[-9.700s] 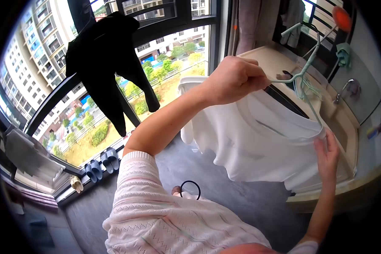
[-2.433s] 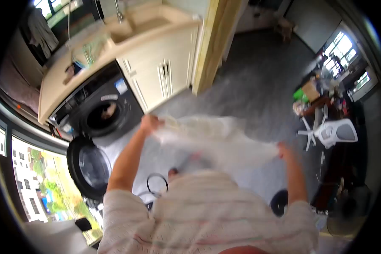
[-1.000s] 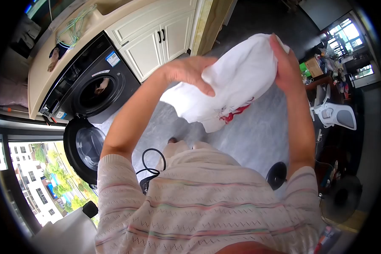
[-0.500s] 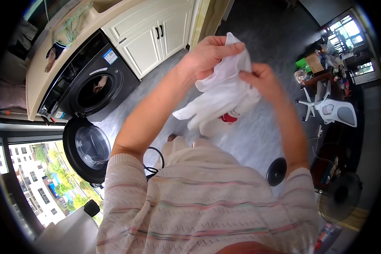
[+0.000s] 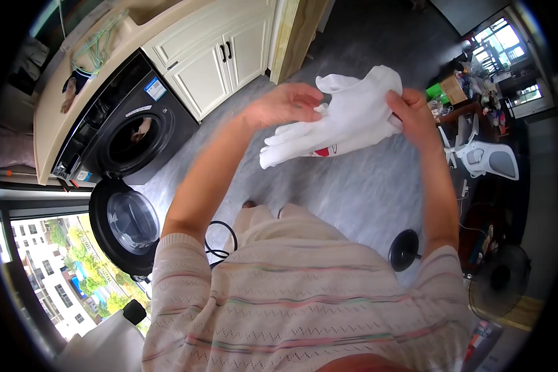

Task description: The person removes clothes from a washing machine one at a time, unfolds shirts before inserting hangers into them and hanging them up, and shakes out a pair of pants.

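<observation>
A crumpled white garment [image 5: 363, 102] with a red print hangs in the air in front of me, over the grey floor. My right hand [image 5: 412, 115] pinches its right side, the thumb lying on top of the cloth. At the garment's left edge is my left hand [image 5: 285, 104], with thumb and fingers parted and the fingertips close against the fabric; whether they touch it is hard to tell. Folds conceal much of the red print and the garment's exact kind.
To the left stands a black washing machine [image 5: 121, 127], its round door [image 5: 127, 224] swung open and some cloth inside. Green hangers [image 5: 96, 53] lie on the counter above. White cabinets [image 5: 214, 65], an office chair [image 5: 487, 158] and a fan [image 5: 499, 282] stand around.
My left fingers have parted and moved down and left from the cloth's top edge. The garment has shifted right and spread sideways, still in my right hand, which has moved slightly right.
</observation>
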A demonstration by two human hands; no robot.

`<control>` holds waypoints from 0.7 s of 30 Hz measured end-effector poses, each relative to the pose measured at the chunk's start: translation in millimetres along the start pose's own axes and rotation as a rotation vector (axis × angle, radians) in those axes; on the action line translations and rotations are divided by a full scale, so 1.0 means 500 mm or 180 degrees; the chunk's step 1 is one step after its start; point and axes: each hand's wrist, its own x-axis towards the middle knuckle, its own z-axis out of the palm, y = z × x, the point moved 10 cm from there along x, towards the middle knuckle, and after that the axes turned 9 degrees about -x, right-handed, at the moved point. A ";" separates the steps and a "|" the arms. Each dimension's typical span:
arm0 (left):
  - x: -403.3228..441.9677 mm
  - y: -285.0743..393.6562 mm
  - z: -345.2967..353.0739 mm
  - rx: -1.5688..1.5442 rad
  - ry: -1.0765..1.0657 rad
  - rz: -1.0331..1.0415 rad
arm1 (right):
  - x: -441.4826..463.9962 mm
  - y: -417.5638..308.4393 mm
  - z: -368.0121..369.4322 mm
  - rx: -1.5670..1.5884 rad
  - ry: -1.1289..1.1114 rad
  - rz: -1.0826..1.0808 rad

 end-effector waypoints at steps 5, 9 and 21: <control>0.025 0.018 0.051 -0.0751 -0.0310 0.0179 | -0.015 -0.018 0.001 0.0157 -0.0060 -0.0019; 0.012 0.035 0.030 -0.1406 -0.0004 0.0230 | -0.005 0.040 -0.083 -0.0756 0.0297 0.0366; 0.009 0.047 0.098 -0.0388 0.0024 0.0313 | -0.017 0.026 0.106 -0.0077 -0.0511 0.0406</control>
